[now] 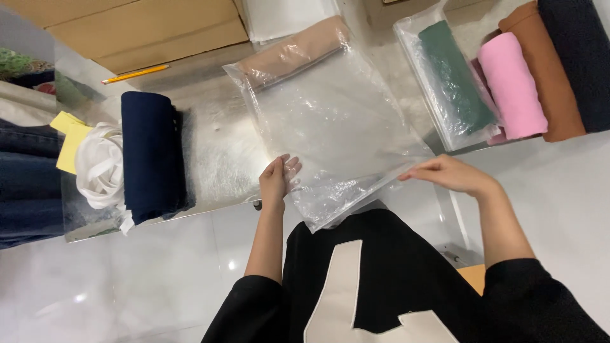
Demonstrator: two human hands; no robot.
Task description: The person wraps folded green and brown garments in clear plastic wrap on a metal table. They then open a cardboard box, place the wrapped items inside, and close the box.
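Pinching the clear plastic bag (330, 127) at its near edge, my left hand (276, 181) and right hand (448, 174) grip opposite corners; bare table (216, 152) lies left.

Folded cloth and packing bits on a shiny steel table (216, 159)

A navy folded cloth (151, 152) lies at the left edge, touching a bundle of white strap (101, 166); a yellow paper (71, 136) and blue denim (28, 178) sit further left. A pencil (135, 74) rests near the cardboard boxes (140, 28) at the back. To the right, a bagged green cloth (454, 79) lies beside a pink roll (511, 86), then a rust-brown fold (549, 76) and a dark fold (578, 57).
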